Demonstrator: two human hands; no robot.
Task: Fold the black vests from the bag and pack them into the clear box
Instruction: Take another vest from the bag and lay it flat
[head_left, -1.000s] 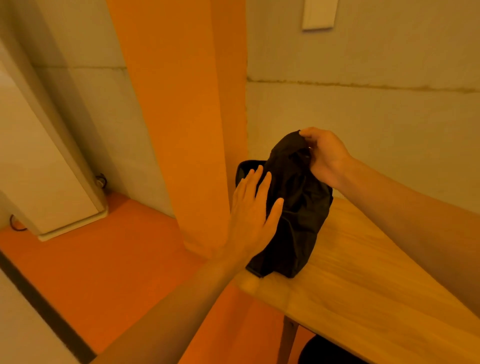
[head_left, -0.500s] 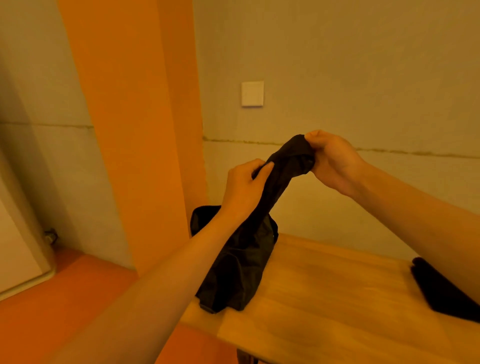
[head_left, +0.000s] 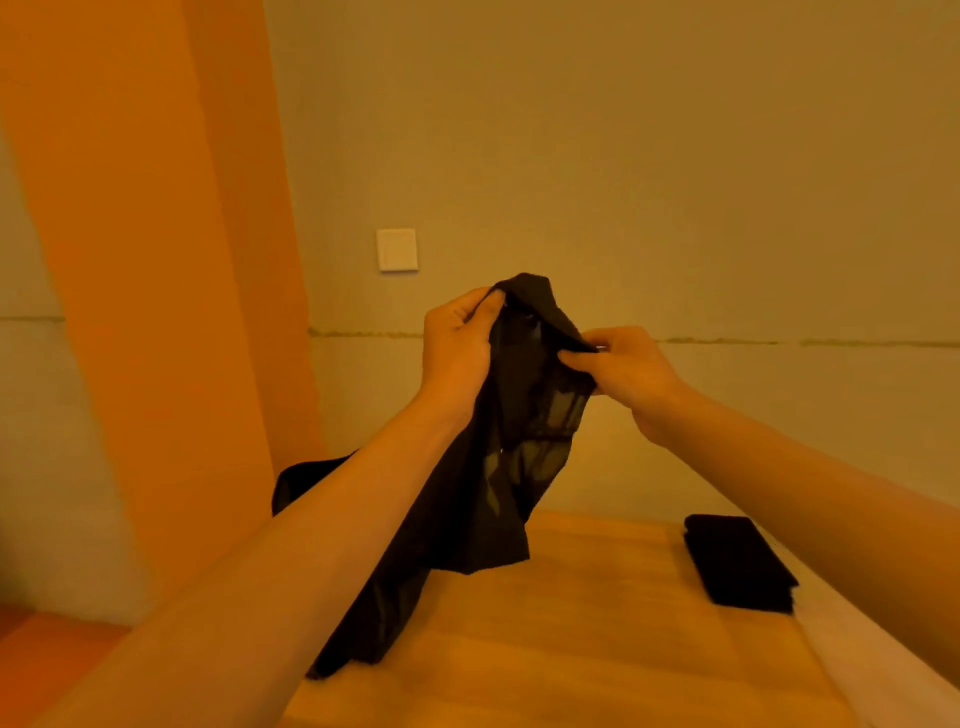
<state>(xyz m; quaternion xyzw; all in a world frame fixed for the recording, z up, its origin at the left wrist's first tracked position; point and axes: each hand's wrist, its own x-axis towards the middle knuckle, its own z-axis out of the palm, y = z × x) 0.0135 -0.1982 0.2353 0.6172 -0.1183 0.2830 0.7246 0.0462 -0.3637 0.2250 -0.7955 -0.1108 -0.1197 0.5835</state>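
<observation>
Head view. Vest (head_left: 524, 415), black and partly sheer, is held up in the air between both hands, its lower hem hanging free above the table (head_left: 571, 649). Left hand (head_left: 457, 343) grips the upper edge with fingers curled round bunched cloth. Right hand (head_left: 623, 369) pinches a neighbouring edge between thumb and fingertips, close beside the left. Below and behind the left forearm stands the bag (head_left: 298, 483), dark and slumped at the table's edge; whether the vest's hem touches it cannot be told. Below the right hand, well apart from the hanging cloth, lies a flat black folded piece (head_left: 737, 564), probably a vest already folded. The clear box is not in view. Risks, as judged: the cloth is thin and limp and both grips sit on a crumpled top, so spreading the hands may leave a strap or armhole twisted and give a skewed fold. The light pinch of the right hand may slip off. The hanging hem may catch the bag's mouth and drag or tip it over the table edge. Black on black in dim orange light makes seams hard to find.
</observation>
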